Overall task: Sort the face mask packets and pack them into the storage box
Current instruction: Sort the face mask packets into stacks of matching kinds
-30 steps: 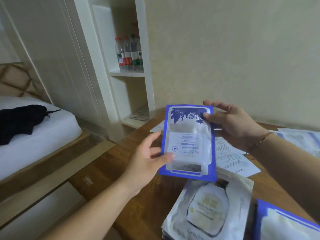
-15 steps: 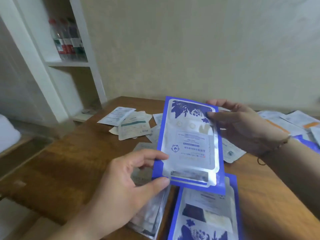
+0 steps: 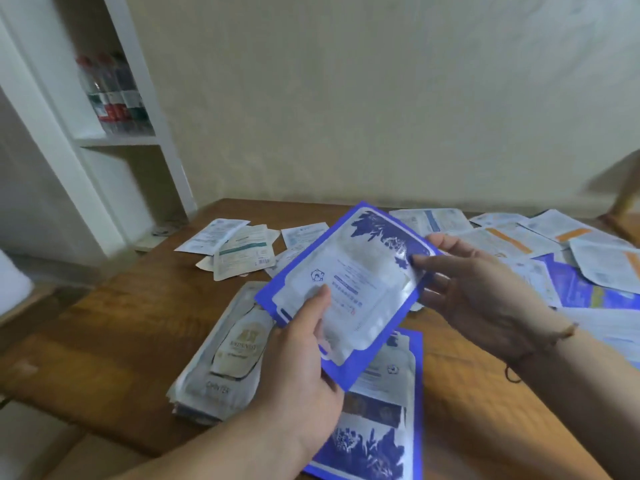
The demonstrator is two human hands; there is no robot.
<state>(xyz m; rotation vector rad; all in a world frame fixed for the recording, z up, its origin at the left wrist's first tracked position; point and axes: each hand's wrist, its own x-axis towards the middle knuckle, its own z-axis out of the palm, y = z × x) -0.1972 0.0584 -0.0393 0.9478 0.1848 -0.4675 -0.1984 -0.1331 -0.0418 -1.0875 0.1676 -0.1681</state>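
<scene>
Left hand: the left hand (image 3: 304, 368) pinches the lower left corner of a blue-edged mask packet (image 3: 346, 289), thumb on its printed face, fingers behind.
Right hand: the right hand (image 3: 481, 292) grips the packet's upper right edge, thumb on the dark blue leaf print (a thin bracelet circles that wrist).
Held packet: lifted above the wooden table (image 3: 114, 323), tilted, its top corner pointing away and to the right.
Directly beneath: a second blue packet (image 3: 377, 420) lies flat on the table, partly covered by the held one.
Left of that: a stack of silvery-white packets (image 3: 225, 355) with a cream oval label, near the table's front edge.
Farther back: loose white packets (image 3: 239, 251) scattered mid-table; more white, orange-striped and blue packets (image 3: 568, 258) spread along the right side.
Background: a white shelf unit (image 3: 114, 140) holding bottles (image 3: 110, 95), blurred, against a pale wall.
</scene>
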